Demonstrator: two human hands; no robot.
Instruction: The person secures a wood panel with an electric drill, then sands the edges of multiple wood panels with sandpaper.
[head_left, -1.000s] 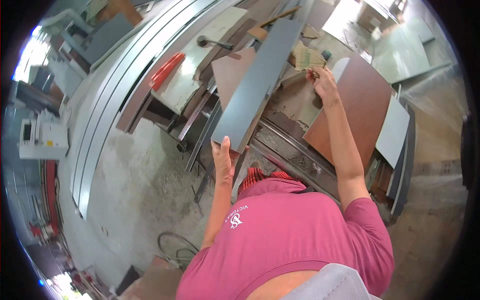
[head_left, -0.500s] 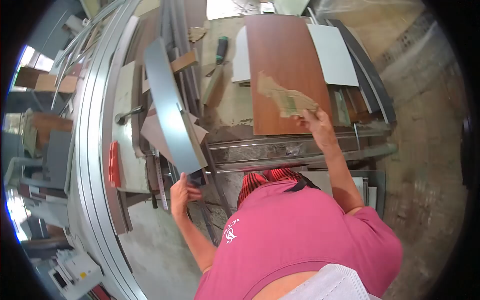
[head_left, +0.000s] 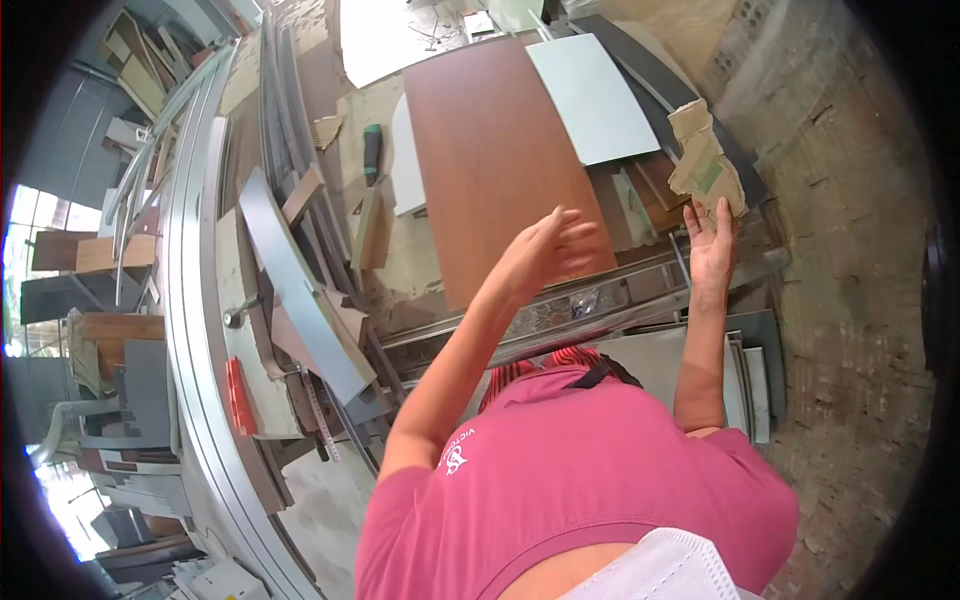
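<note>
Torn tan cardboard scrap (head_left: pixel 708 165) at fingertips of unclenched right hand (head_left: pixel 712 245); left hand (head_left: pixel 548 250) spread, empty; one scrap, two hands

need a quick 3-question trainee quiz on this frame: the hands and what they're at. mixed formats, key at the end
1. True or false: the left hand is shut round a tool.
2. What is at the fingertips of the right hand? A) torn cardboard piece B) green-handled tool C) tape measure
3. Fill in: the left hand is raised in front of the ___ wood-grain panel.
Key: 1 false, it is open and empty. 2 A. 3 brown.
</note>
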